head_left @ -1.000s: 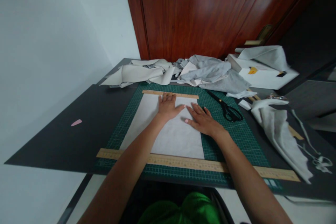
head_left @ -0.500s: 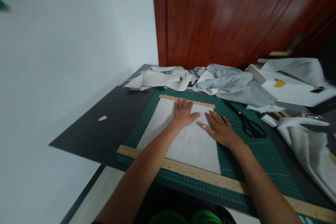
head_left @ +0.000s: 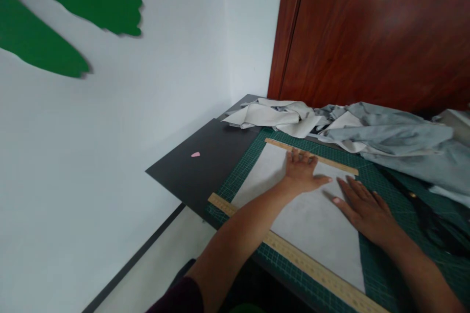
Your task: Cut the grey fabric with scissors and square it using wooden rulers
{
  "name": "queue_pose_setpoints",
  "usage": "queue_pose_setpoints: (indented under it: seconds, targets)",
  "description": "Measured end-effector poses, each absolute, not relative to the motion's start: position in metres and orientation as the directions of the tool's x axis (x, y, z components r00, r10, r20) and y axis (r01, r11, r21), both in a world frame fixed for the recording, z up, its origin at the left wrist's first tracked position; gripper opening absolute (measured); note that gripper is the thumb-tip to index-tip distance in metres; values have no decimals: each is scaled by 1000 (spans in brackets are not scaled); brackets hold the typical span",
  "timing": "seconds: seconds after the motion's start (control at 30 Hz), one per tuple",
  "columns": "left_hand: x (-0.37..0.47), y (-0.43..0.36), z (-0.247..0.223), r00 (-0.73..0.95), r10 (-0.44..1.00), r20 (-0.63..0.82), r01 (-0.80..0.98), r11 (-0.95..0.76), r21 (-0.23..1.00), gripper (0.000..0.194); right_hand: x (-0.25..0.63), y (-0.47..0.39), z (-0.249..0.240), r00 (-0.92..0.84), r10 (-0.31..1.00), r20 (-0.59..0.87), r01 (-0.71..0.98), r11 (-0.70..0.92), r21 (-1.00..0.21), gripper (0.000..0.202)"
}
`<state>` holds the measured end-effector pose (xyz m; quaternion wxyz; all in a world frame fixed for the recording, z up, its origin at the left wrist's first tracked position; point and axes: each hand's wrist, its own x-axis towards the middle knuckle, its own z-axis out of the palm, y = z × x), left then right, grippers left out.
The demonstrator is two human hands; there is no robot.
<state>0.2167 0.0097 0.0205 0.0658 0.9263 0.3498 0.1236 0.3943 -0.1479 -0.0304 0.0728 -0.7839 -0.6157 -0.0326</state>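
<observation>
A white sheet of cloth (head_left: 312,225) lies flat on a green cutting mat (head_left: 235,176). My left hand (head_left: 303,173) rests palm down near the sheet's far edge, fingers spread, its fingertips at a short wooden ruler (head_left: 336,164) along that edge. Lower and to the right, my right hand (head_left: 367,208) lies flat across the sheet's right edge, fingers apart. A long wooden ruler (head_left: 301,260) runs along the near edge of the sheet, passing under my left forearm. Black scissors (head_left: 429,220) lie on the mat to the right of my right hand.
Crumpled off-white cloth (head_left: 273,113) and grey cloth (head_left: 396,129) are heaped along the back of the table. A small pink piece (head_left: 196,154) sits on the dark tabletop (head_left: 183,166) at left. White wall (head_left: 176,83) and a reddish wooden door (head_left: 367,34) stand behind.
The camera has turned left, so everything has shifted rightward and green shapes on the wall have come into view. Both hands keep about the same places on the sheet.
</observation>
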Motion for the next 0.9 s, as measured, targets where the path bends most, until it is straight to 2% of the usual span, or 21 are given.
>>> queue_pose_setpoints:
  seconds: [0.3, 0.7, 0.9]
  targets:
    - [216, 10, 19, 733, 658, 172, 626, -751, 210, 87, 400, -149, -35, 220, 966, 136, 975, -214, -55, 84]
    - [216, 8, 22, 731, 678, 81, 649, -727, 226, 91, 396, -151, -37, 228, 969, 99, 973, -223, -59, 94]
    - [217, 10, 15, 720, 687, 96, 656, -719, 230, 92, 398, -151, -38, 218, 971, 94, 975, -214, -56, 95]
